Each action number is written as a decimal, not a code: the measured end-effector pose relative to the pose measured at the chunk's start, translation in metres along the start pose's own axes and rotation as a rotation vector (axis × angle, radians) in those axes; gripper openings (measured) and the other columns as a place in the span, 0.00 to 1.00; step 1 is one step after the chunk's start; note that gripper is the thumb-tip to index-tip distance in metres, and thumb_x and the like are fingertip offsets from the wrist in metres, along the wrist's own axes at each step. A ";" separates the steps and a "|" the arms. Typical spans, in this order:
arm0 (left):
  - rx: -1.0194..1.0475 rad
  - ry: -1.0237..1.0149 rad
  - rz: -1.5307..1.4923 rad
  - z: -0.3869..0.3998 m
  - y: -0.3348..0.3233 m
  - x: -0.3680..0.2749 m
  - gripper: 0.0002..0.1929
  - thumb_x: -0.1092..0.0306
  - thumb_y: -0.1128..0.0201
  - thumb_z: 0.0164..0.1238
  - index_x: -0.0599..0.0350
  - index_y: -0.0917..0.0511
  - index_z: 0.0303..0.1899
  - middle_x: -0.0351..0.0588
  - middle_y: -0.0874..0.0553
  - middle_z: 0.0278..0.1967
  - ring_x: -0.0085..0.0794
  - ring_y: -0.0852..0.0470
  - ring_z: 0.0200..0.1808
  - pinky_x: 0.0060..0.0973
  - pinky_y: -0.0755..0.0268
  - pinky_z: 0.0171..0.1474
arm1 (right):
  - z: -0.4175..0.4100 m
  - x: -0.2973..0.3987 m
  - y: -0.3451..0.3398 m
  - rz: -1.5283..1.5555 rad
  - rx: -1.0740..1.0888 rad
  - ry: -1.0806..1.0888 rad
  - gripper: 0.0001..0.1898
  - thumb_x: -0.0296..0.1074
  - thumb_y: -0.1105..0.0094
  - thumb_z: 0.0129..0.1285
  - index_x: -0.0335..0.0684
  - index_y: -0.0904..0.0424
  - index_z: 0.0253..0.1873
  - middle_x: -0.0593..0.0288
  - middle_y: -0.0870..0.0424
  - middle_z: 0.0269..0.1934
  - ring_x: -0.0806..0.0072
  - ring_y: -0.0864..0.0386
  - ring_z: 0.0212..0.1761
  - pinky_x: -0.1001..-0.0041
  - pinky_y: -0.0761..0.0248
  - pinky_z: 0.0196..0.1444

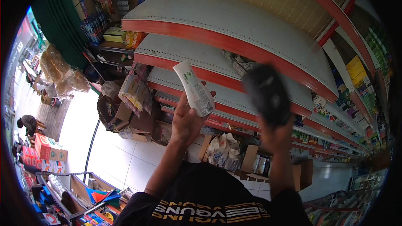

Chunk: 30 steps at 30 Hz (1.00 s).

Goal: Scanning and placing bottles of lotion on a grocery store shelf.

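Note:
A white plastic bottle (194, 91) with a printed label lies tilted in my left hand (188, 122), its fingers around the lower part. On the right, my right hand (276, 131) is raised and grips a dark, bottle-shaped object (267, 92), blurred by motion, so its exact kind is unclear. Both hands are in front of a white metal shelf unit with red edges (201, 39). A checked cloth (237, 61) rests on the second shelf, partly hidden behind the dark object.
Below the shelves stand an open carton with bottles (251, 160) and crumpled plastic packaging (223, 150). Left are cardboard boxes (125, 113) and hanging packets (135, 91). Stocked shelves (355, 100) run along the right. A display rack (75, 194) is at lower left.

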State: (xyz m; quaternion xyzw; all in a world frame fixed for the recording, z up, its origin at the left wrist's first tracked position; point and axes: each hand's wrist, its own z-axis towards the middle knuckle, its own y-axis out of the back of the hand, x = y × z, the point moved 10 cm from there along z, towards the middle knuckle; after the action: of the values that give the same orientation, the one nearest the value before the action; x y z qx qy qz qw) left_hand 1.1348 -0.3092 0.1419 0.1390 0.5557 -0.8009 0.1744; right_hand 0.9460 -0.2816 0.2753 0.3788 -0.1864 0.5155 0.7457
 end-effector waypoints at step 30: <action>-0.092 -0.409 1.250 0.008 -0.004 -0.076 0.43 0.77 0.28 0.43 0.61 0.41 0.65 0.54 0.35 0.58 0.40 0.31 0.59 0.35 0.36 0.62 | 0.086 -0.038 0.013 -0.729 0.113 0.094 0.25 0.41 0.42 0.64 0.40 0.34 0.63 0.50 0.23 0.47 0.53 0.24 0.49 0.60 0.31 0.52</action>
State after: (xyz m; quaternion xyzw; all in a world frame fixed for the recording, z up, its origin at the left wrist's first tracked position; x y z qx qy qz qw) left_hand 1.2019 -0.3060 0.1796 0.2731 0.3598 -0.5343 0.7145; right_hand 0.9287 -0.3683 0.3095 0.4368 0.0241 0.2423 0.8660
